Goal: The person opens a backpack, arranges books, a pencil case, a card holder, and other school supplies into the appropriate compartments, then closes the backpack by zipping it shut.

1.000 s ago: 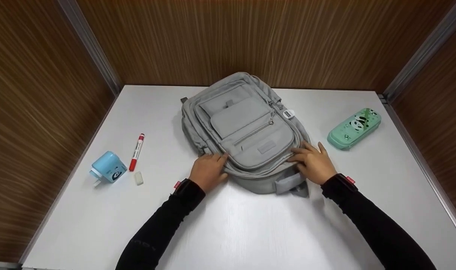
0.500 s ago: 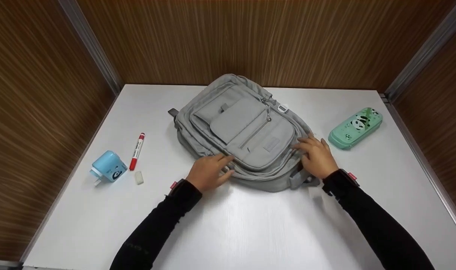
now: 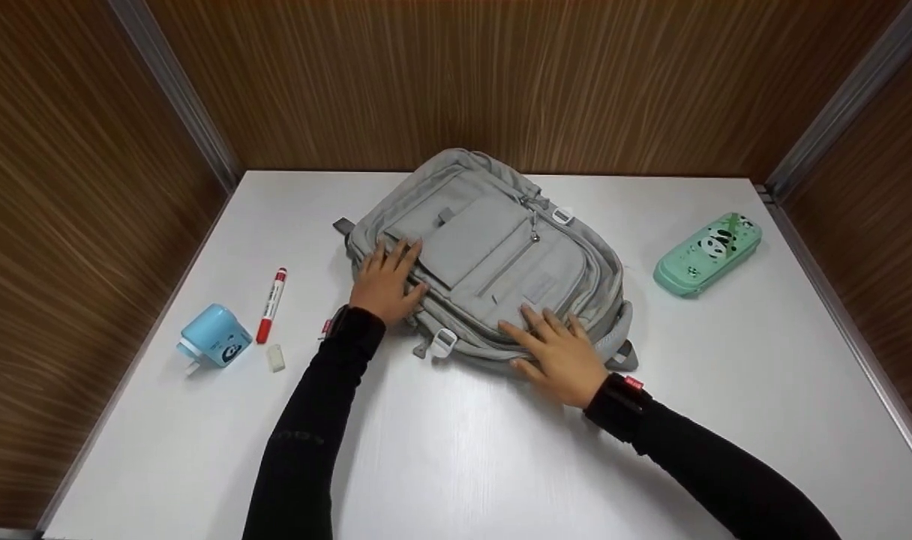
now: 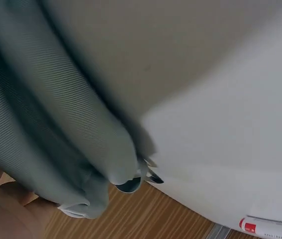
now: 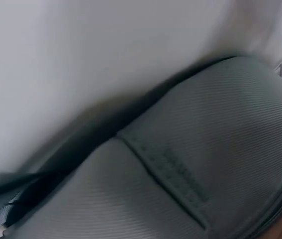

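Observation:
A grey backpack [image 3: 493, 232] lies on the white table, its front pockets facing up and its body slanted. My left hand [image 3: 387, 285] rests on its left side, fingers spread over the edge of the front pocket. On the lower front, near the small label, lies my right hand [image 3: 565, 360] with its fingers spread out. The left wrist view shows the grey cloth side [image 4: 61, 99] of the bag with fingers [image 4: 16, 194] at its edge. In the right wrist view the ribbed bottom [image 5: 215, 129] of the bag fills much of the frame.
Left of the bag lie a red-and-white marker [image 3: 271, 306], a small pale eraser [image 3: 276, 358] and a light blue bottle-shaped object [image 3: 216, 335] with a panda print. A green panda pencil case [image 3: 707, 253] is at the right. Wood-grain panels [image 3: 501, 82] border the table [image 3: 456, 465].
The backpack has turned, its lower end swinging right. My left hand has moved up along its left side; my right hand has shifted from the lower right edge onto the lower front.

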The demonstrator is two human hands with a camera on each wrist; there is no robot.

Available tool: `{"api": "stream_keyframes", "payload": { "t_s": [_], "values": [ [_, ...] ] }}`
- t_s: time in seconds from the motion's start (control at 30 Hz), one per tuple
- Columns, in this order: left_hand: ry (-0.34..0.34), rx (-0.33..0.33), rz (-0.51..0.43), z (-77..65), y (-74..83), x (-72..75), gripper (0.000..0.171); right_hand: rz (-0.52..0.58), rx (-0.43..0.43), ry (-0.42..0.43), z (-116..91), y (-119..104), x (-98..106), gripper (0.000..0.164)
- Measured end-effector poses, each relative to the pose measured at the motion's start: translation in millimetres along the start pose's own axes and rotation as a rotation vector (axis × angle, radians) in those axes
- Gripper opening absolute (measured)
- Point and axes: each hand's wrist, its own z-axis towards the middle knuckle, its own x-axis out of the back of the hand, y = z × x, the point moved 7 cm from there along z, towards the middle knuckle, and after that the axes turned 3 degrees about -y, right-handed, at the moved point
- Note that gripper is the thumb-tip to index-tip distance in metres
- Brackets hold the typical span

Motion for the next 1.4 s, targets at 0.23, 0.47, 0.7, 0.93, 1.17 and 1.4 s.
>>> {"api": "stream_keyframes", "payload": {
  "t_s": [0.23,0.47,0.7,0.93,1.17,1.4],
  "values": [
    [0.003,0.016,0.081,-7.7,-2.5,-9.6,0.067,-0.004,-0.006,-0.018,0.4,11.7,-0.3,0.049],
    [0.018,0.004,0.078,-21.1,9.2,-12.5,0.075,-0.004,-0.023,-0.037,0.5,29.6,4.5,0.044],
    [0.061,-0.037,0.077,-34.8,26.1,-15.4,0.078,0.018,-0.102,-0.036,2.5,52.7,10.6,0.044],
    [0.126,-0.041,0.115,-54.6,50.6,-21.7,0.085,0.008,-0.184,-0.025,4.2,79.6,12.4,0.045],
    [0.181,0.013,0.298,-74.4,76.6,-27.4,0.088,0.034,-0.244,0.002,8.5,101.1,15.3,0.046],
    [0.189,0.07,0.301,-78.3,87.4,-23.5,0.089,0.06,-0.193,0.16,8.3,95.5,24.4,0.037]
  ]
}}
